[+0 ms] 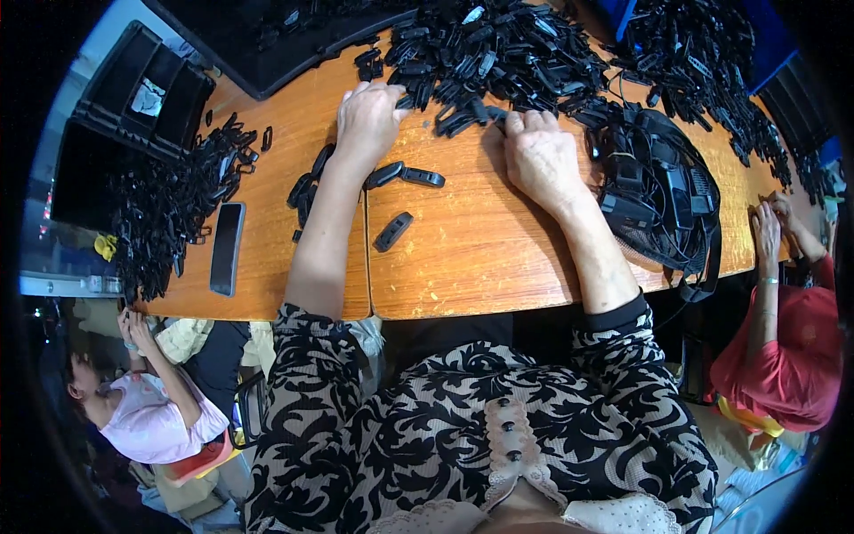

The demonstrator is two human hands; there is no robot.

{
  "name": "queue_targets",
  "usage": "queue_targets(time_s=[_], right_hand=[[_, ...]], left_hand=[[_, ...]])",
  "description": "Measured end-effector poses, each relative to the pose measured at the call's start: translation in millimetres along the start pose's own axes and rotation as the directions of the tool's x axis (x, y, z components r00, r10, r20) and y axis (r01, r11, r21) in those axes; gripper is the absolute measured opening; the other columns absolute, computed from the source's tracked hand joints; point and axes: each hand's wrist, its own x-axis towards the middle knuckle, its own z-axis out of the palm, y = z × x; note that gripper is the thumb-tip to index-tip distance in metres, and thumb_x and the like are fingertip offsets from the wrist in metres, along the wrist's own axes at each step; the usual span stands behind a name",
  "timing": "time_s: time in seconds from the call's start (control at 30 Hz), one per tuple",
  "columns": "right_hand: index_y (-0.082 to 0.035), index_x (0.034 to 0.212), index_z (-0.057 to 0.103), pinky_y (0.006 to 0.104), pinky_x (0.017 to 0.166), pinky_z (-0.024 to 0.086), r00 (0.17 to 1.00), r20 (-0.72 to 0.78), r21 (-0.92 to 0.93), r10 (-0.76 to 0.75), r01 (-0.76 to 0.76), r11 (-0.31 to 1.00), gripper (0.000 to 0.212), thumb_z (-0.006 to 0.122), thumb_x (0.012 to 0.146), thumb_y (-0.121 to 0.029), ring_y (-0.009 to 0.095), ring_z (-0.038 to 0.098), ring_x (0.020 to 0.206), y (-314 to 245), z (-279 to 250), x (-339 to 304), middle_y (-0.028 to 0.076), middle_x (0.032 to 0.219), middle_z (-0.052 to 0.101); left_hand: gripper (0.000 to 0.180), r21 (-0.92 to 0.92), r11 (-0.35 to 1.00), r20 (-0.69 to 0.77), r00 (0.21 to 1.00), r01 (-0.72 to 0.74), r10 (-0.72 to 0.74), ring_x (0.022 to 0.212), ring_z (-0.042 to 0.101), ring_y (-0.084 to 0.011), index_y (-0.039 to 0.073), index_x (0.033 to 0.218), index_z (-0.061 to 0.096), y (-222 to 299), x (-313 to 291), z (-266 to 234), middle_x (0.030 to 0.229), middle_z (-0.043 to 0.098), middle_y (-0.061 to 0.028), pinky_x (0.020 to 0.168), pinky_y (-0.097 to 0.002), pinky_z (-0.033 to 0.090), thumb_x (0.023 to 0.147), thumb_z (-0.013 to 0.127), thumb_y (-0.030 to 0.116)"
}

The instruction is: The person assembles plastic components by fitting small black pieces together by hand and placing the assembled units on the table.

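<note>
My left hand (369, 127) reaches over the wooden table with its fingers closed. A small black plastic piece (404, 102) sticks out at its fingertips. My right hand (541, 158) is closed at the near edge of a large pile of black plastic pieces (498, 58), and a dark piece (496, 114) shows at its fingertips. Between my arms lie a few loose oblong black pieces, one (393, 231) apart and another (422, 177) touching its neighbour. More pieces (307, 191) sit partly hidden behind my left forearm.
A black phone (228, 249) lies at the left beside another heap of black pieces (169, 205). Black bins (138, 93) and a black tray (258, 76) stand at the far left. A black mesh bag with straps (658, 196) is right of my right forearm. Other people (783, 347) sit on both sides.
</note>
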Motion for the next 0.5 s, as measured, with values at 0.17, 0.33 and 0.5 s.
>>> queue_targets(time_s=[0.17, 0.33, 0.5], right_hand=[[0.001, 0.090, 0.062, 0.0441, 0.069, 0.053, 0.994, -0.095, 0.228, 0.058, -0.035, 0.973, 0.020, 0.061, 0.083, -0.017, 0.035, 0.063, 0.082, -6, -6, 4, 0.020, 0.085, 0.063], [0.000, 0.091, 0.063, 0.0415, 0.061, 0.049, 0.963, 0.177, 0.784, 0.201, -0.262, 0.562, 0.023, 0.049, 0.086, -0.017, 0.031, 0.058, 0.061, -19, -6, 5, 0.016, 0.070, 0.062], [0.002, 0.097, 0.064, 0.0235, 0.043, 0.034, 0.838, 0.546, 0.807, -0.030, -0.535, -0.250, 0.030, 0.043, 0.084, -0.015, 0.009, 0.047, 0.048, -19, -10, 8, 0.005, 0.064, 0.060]], left_hand=[[0.030, -0.113, 0.992, 0.056, 0.997, 0.059, -0.053, 0.094, 0.064, -0.0299, 0.002, 0.113, 0.070, 12, -14, 0, 0.103, 0.065, -0.0139, 0.084, -0.0391, 0.051, 0.084, 0.072, 0.011], [0.029, -0.642, 0.732, 0.154, 0.974, 0.226, -0.165, 0.080, 0.058, -0.0099, -0.006, 0.109, 0.068, 40, -33, -20, 0.105, 0.064, -0.0060, 0.075, -0.0241, 0.050, 0.081, 0.074, 0.001], [0.028, -0.809, 0.515, 0.252, 0.959, 0.283, -0.132, 0.068, 0.053, -0.0007, -0.002, 0.100, 0.067, 53, -43, -18, 0.090, 0.068, 0.0008, 0.062, -0.0178, 0.047, 0.075, 0.080, -0.001]])
